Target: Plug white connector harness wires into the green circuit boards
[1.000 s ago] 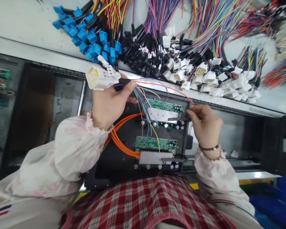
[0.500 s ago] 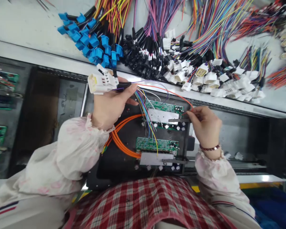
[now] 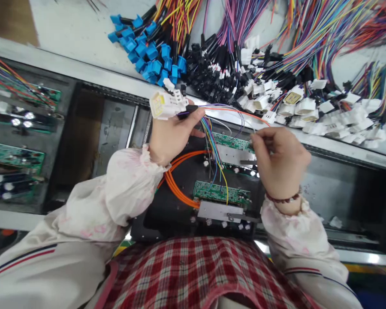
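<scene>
My left hand (image 3: 170, 135) is closed round the black sleeve of a wire harness, holding its white multi-pin connector (image 3: 165, 104) up and to the left. Thin coloured wires (image 3: 214, 146) fan down from it over a black fixture (image 3: 167, 210). My right hand (image 3: 278, 156) pinches the end of the harness's orange wire (image 3: 241, 112), just above the upper green circuit board (image 3: 233, 143). A second green board (image 3: 220, 193) lies below it. Thick orange cables (image 3: 176, 184) loop at the fixture's left.
Along the white shelf behind lie bundles of harnesses: blue connectors (image 3: 151, 56), black connectors (image 3: 212, 68), white connectors (image 3: 328, 116). More circuit boards (image 3: 14, 152) sit on the conveyor at the left. A red plaid apron (image 3: 196, 274) fills the bottom.
The view has shifted, so everything sits further right. My right hand has risen slightly and moved in toward the left hand, still pinching the orange wire. The left hand keeps its hold on the harness.
</scene>
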`<move>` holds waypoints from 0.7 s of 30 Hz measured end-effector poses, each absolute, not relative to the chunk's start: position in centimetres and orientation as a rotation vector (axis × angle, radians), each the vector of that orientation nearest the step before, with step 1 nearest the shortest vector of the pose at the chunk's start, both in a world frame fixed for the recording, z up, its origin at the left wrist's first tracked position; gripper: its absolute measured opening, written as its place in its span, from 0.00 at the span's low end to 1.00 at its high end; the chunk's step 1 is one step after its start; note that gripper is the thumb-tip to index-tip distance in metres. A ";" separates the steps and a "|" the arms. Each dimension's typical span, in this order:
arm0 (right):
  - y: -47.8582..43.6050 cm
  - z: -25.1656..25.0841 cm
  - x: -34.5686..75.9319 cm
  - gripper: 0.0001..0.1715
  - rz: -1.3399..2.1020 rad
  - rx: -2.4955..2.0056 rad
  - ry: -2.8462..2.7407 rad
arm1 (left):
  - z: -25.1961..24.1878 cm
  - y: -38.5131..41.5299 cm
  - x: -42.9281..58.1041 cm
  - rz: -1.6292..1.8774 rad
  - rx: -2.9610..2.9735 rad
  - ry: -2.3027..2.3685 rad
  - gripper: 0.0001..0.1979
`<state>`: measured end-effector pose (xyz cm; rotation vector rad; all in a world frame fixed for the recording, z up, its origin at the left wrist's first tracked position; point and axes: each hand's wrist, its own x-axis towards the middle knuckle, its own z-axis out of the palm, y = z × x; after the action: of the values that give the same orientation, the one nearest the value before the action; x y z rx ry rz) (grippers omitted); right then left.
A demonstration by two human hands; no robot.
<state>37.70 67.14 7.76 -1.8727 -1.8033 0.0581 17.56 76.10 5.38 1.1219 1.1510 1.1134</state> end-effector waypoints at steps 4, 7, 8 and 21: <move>67.8 6.2 38.6 0.04 0.210 -1.937 -1.820 | 5.1 76.2 17.5 1.155 1.175 1.156 0.16; 67.8 5.5 38.6 0.05 0.223 -1.947 -1.806 | 4.9 76.2 17.5 1.172 1.197 1.135 0.18; 67.7 5.4 38.5 0.05 0.216 -1.941 -1.803 | 4.9 76.2 17.4 1.172 1.202 1.137 0.18; 67.6 5.5 38.5 0.04 0.199 -1.936 -1.770 | 6.8 75.8 17.6 1.076 1.279 1.273 0.09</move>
<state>38.50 67.56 5.48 -1.9365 -1.7696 0.1991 17.63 75.84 6.82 1.2787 1.2726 1.0760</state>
